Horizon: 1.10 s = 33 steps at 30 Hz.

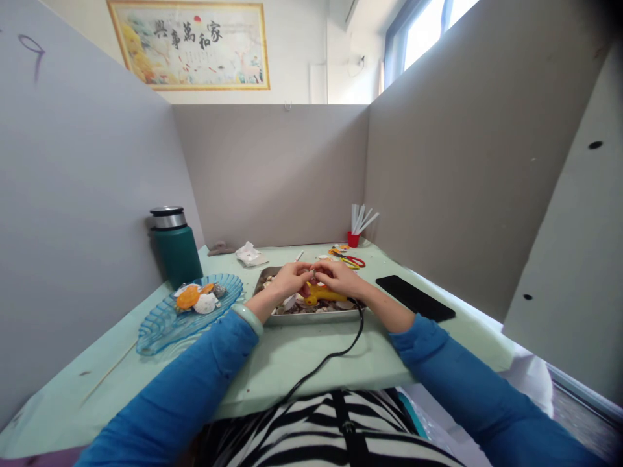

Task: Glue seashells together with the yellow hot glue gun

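My left hand [292,280] and my right hand [335,275] meet fingertip to fingertip over a metal tray [316,318]. Both are closed in a pinch on something small between them, mostly covered by the fingers, so I cannot make out its kind. Below them in the tray lies a yellow glue gun [325,295], its black cord [335,355] running over the table's front edge toward my lap. Shells [282,305] of mixed pale and brown colours fill the tray around it.
On the left stand a blue shell-shaped dish [160,331] with orange and white shells and a green flask [178,253]. Scissors [351,261] and a red cup [354,240] of white glue sticks are at the back right. A black phone-like slab [413,297] lies right; partitions enclose the table.
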Available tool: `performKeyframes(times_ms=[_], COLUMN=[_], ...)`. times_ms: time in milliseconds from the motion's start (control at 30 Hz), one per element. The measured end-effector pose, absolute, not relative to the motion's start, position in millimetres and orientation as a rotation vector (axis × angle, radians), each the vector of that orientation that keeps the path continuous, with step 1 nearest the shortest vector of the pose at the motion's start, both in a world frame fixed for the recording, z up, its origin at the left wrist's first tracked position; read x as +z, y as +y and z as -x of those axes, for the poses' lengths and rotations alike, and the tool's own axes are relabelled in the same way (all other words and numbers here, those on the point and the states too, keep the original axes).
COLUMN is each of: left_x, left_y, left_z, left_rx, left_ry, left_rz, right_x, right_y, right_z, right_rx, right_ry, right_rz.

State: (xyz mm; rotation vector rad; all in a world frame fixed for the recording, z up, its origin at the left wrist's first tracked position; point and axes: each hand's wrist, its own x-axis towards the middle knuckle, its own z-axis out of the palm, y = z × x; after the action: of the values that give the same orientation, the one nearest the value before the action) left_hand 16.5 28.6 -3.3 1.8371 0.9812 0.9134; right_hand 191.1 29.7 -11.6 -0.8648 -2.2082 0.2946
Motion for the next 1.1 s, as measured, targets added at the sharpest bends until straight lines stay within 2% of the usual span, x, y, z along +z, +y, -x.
performKeyframes(times_ms=[733, 1100], left_x=[-5.5, -4.1], left_y=[30.6, 28.9], left_z=[-15.8, -15.4], left_rx=[0.900, 0.928], left_ry=[0.898, 0.869], left_rz=[-1.880, -1.810], right_x=[-11.1, -13.2], right_y=[29.9, 31.7], right_z=[-192.1, -192.4], right_rx=[0.191, 0.264], right_ry=[-2.197, -2.187], right_rz=[0.809, 0.793])
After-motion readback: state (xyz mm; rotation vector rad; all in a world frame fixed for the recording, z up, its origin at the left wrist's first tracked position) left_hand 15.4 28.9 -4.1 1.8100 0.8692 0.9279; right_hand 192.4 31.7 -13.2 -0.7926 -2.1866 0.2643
